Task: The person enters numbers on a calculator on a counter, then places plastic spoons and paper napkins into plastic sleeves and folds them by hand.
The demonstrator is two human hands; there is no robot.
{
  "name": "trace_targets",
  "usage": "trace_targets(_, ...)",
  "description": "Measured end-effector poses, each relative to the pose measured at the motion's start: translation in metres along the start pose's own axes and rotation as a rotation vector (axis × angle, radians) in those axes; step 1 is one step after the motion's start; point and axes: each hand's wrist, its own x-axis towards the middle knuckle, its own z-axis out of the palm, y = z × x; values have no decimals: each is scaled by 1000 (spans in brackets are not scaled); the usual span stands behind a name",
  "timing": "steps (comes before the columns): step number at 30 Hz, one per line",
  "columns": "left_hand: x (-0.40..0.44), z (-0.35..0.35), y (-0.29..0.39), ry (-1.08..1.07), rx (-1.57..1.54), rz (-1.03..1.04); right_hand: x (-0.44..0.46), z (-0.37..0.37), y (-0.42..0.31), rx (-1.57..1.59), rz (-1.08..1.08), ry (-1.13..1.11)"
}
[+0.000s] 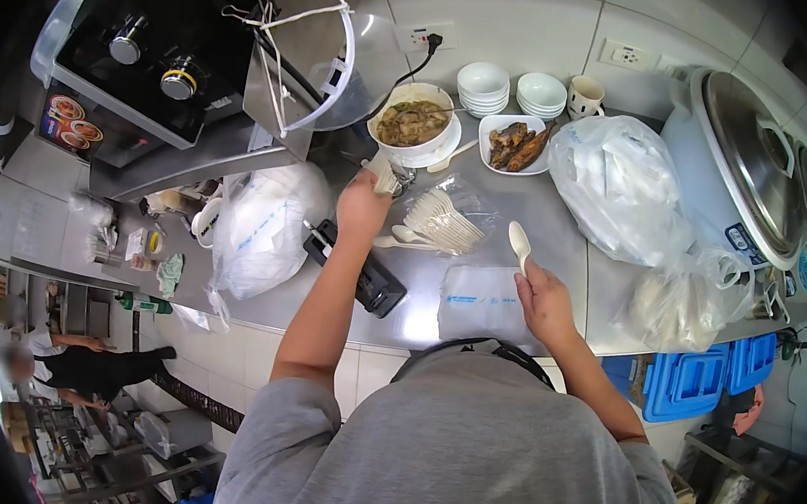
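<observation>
My left hand (362, 208) is closed around a bundle of cream disposable cutlery (386, 176); its exact kind is hard to make out. In my right hand (545, 303) I hold a cream disposable spoon (519, 243) by its handle, bowl end up. Between my hands a fanned pile of cream forks (444, 222) lies on clear plastic wrap, with a few loose spoons (410, 236) beside it. A flat white plastic bag with blue print (480, 305) rests on the steel counter (560, 222), left of my right hand. A black device (376, 286) sits near my left forearm.
Behind are a pot of stew (415, 123), a dish of fried fish (518, 147), stacked white bowls (483, 86) and a mug (585, 97). Filled plastic bags (620, 189) and large lidded cookers (738, 157) stand right. Another bag (266, 230) is left. A person (77, 363) is farther left.
</observation>
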Motion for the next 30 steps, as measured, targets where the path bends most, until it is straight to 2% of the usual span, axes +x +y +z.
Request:
trace_targets(1, -10, -10, 13, 7, -75, -5, 1, 0, -5, -3, -2, 12)
trace_targets(4, -44, -8, 48, -134, -810, -231, 8, 3, -22, -47, -66, 81)
trace_targets(7, -81, 0, 96, -334, -1192, -401, 19, 5, -29, -206, -236, 206)
trace_targets(9, -99, 7, 116, -343, -1343, -467, 21, 12, -20, -375, -348, 268)
trace_targets(10, -106, 10, 121, -343, -1418, -502, 18, 13, -18, -410, -298, 160)
trace_targets(12, -114, 14, 127, -330, -1448, -559, 12, 14, -13, -473, -203, -57)
trace_targets(18, -128, 40, 118, -323, -1634, -677, -2, 7, 15, -430, -350, -82)
trace_targets(21, -129, 35, 134, -360, -1664, -674, -7, -1, 16, -397, -249, -214)
trace_targets(24, -130, 37, 149, -378, -1530, -615, -11, -3, 29, -441, -272, -188)
trace_targets(26, -131, 47, 155, -340, -1399, -550, -10, -3, 47, -368, -328, -94)
trace_targets(27, -131, 46, 162, -313, -1439, -535, -10, -5, 54, -334, -358, -45)
trace_targets(30, -134, 52, 174, -232, -1516, -499, -17, -16, 68, 127, -229, 163)
